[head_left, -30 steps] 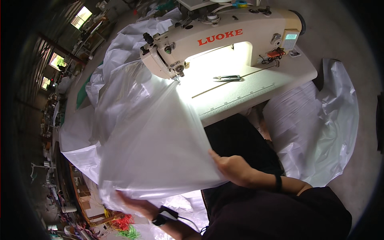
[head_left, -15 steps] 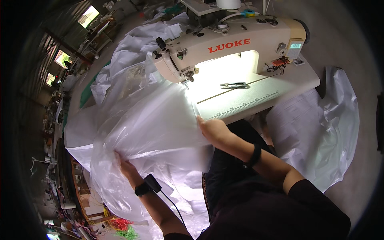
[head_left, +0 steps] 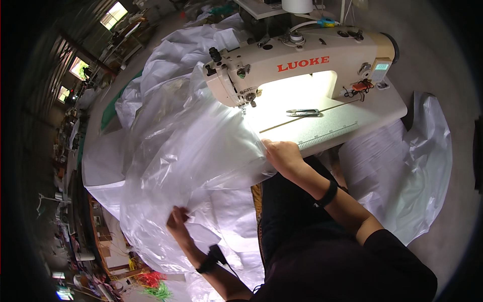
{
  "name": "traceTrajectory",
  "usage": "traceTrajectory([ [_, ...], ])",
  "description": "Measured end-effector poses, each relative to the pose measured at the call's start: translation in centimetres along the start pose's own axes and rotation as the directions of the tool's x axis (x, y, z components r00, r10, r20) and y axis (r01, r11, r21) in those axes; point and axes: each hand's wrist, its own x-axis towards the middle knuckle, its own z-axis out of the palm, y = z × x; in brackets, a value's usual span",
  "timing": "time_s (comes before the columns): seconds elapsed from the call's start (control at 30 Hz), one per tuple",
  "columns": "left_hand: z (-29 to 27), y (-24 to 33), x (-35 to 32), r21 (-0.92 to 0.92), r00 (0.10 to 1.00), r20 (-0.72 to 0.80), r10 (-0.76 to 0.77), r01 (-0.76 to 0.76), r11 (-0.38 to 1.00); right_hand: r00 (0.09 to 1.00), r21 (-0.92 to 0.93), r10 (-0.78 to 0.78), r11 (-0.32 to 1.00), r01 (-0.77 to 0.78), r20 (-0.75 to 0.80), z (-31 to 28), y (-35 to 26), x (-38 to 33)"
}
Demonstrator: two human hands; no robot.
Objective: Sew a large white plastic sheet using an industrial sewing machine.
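A large sheet of clear plastic film (head_left: 201, 146) drapes over white woven sheeting and runs to the needle area of a white sewing machine (head_left: 302, 50). My right hand (head_left: 284, 156) is closed on the film's edge, at the front of the machine bed, just below the presser foot (head_left: 244, 109). Lower left, my left hand (head_left: 178, 224) is beside the loose film with its fingers bent; motion blur hides whether they grip any of it. Thread snips (head_left: 304, 112) lie on the lit bed (head_left: 322, 126), to the right of the needle.
White sheeting (head_left: 176, 48) is heaped behind and left of the machine, and more sheeting (head_left: 397, 171) hangs at the right. An orange clip with dark wire (head_left: 361, 87) rests by the machine's pillar. Red and green strands (head_left: 153, 282) lie at lower left.
My left hand has moved right and down, away from where it touched the film. The right hand, still on the edge, has shifted slightly up and right in the picture with the machine.
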Motion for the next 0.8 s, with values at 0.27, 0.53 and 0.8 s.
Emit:
traceTrajectory([
  [0.27,14.7,9.5,-3.4,0.273,0.501,0.449,0.74,-0.866,0.42,0.994,-0.122,-0.049,0.992,0.037,-0.098,0.9,-0.9,-1.3],
  [0.53,13.3,4.5,8.7,0.594,0.732,0.535,0.422,-0.681,0.429,1.0,-0.218,0.009,0.976,-0.005,0.017,0.9,-2.0,0.8],
  [0.8,16.0,7.1,11.7,0.447,0.519,0.448,0.728,-0.835,0.32,0.991,0.104,0.027,0.994,-0.041,0.129,-1.0,-0.3,4.4],
])
